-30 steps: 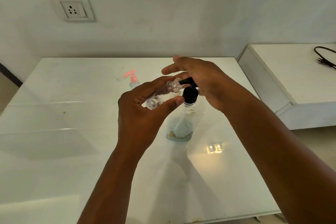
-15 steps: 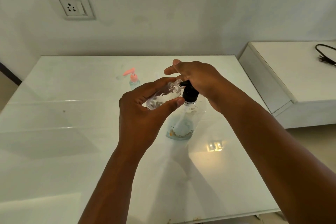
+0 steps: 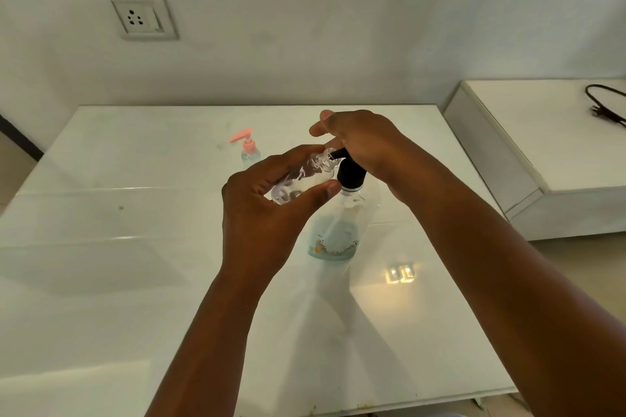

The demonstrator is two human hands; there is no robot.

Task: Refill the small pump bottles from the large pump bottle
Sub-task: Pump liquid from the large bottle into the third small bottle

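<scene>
A small clear bottle [image 3: 301, 178] with no pump on it is held tilted in the left hand [image 3: 267, 200], the fingers and thumb curled round its body in a clamped grip, so that its open neck is brought right up to the black spout of the large bottle [image 3: 338, 227]. The large bottle is stood upright on the white glossy surface [image 3: 135, 247], near the middle, with a little bluish liquid seen at its bottom. Its black pump head [image 3: 350, 173] is covered from above by the right hand [image 3: 359, 142], whose palm is laid on the top with the fingers fairly straight and spread; nothing is seen to be gripped by it. A second small bottle [image 3: 250, 151], capped with a pink pump, is placed further back and to the left, well apart from the hands. A wall socket [image 3: 139, 15] is seen on the far wall, and a black cable [image 3: 606, 105] is laid on a low white ledge at the right
</scene>
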